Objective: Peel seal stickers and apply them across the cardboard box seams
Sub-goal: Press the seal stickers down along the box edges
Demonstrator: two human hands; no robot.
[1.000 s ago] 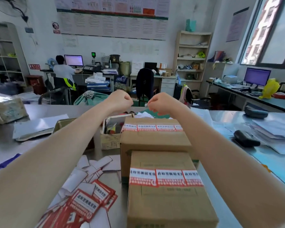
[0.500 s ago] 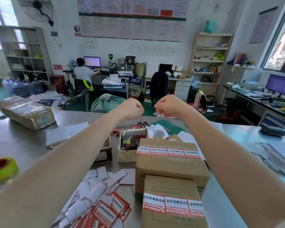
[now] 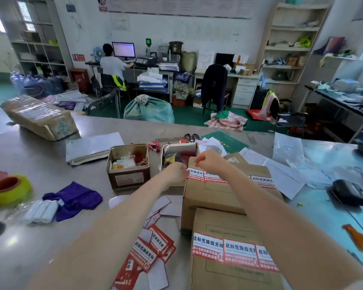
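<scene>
Two brown cardboard boxes lie in front of me. The near box point(image 3: 228, 225) carries a row of red-and-white seal stickers point(image 3: 239, 252) across its top. The far box point(image 3: 228, 193) has a similar row point(image 3: 262, 182). My left hand point(image 3: 175, 173) and my right hand point(image 3: 209, 162) meet at the far box's back left corner with fingers curled. They pinch a seal sticker point(image 3: 195, 173) at the left end of that row. Loose red stickers point(image 3: 149, 252) and white backing slips point(image 3: 166, 206) lie on the table left of the boxes.
An open metal tin point(image 3: 128, 176) and a small open carton point(image 3: 178, 151) stand just beyond my hands. A yellow tape roll point(image 3: 11, 190) and purple cloth point(image 3: 76, 197) lie at left, and a wrapped parcel point(image 3: 38, 116) at far left. Papers and a black scanner point(image 3: 350, 192) lie at right.
Both hands have dropped from mid-air above the table to the far box's left corner. My view has tilted downward and shifted left.
</scene>
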